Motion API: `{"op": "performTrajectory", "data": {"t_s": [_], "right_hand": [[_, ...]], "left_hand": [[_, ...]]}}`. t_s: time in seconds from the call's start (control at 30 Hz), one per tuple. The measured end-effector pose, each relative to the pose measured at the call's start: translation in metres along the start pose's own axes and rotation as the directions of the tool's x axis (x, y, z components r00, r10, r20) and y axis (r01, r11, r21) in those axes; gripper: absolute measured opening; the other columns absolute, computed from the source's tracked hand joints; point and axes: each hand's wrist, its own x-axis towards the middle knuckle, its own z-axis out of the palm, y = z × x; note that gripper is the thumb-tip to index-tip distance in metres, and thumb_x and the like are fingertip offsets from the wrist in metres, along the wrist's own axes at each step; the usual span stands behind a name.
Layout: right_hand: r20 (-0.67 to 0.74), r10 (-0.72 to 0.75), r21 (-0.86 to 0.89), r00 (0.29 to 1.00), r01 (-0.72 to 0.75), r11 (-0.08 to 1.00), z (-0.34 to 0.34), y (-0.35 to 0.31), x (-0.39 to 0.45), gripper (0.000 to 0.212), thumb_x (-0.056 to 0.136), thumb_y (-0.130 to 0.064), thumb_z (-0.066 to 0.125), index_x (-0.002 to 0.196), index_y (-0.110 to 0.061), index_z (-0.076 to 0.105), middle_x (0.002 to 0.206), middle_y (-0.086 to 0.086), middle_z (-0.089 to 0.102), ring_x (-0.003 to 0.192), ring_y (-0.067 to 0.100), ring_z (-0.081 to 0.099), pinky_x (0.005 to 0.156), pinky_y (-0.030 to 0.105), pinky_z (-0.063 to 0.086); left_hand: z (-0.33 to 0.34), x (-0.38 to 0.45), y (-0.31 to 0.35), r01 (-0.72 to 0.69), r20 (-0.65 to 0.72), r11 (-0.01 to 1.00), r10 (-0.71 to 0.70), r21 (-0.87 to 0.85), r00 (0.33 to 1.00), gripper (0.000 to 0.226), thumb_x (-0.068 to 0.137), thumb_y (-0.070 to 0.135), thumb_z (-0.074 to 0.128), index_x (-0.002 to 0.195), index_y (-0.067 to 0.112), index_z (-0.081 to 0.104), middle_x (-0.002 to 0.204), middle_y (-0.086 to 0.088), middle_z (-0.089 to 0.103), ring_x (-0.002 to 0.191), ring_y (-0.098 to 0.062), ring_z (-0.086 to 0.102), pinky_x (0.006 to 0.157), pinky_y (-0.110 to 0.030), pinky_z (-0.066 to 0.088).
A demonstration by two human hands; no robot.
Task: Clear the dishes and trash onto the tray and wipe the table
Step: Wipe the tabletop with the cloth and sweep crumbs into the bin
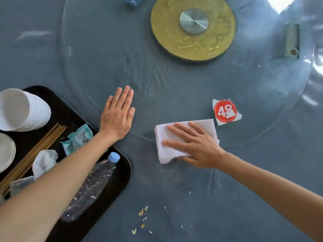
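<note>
Table (192, 198) fills your view, then the black tray (122, 172) at eight o'clock, your left hand (117, 116) flat with straight fingers beside it, your right hand (194, 145) pressing flat on the white cloth (201, 125), crumbs (142, 211) at six o'clock.

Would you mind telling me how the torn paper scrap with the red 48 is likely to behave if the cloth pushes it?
The paper scrap looks thin and flat, so probably very light. On the smooth glass turntable it would likely slide easily. It may slip under the cloth.
</note>
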Motion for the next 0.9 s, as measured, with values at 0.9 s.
{"op": "performTrajectory", "data": {"t_s": [0.9], "right_hand": [[-0.056, 0.199, 0.038, 0.978, -0.197, 0.98, -0.062, 0.114, 0.12, 0.049, 0.107, -0.059, 0.015, 0.156, -0.06, 0.016, 0.173, -0.011, 0.008, 0.16, 0.021, 0.005, 0.127, 0.051, 0.004]], "left_hand": [[-0.017, 0.062, 0.026, 0.348, -0.016, 0.919, -0.357, -0.186, 0.934, 0.058, 0.106, 0.029, 0.031, 0.16, 0.014, 0.019, 0.169, -0.005, 0.009, 0.156, -0.027, 0.001, 0.124, -0.053, 0.008]]}}
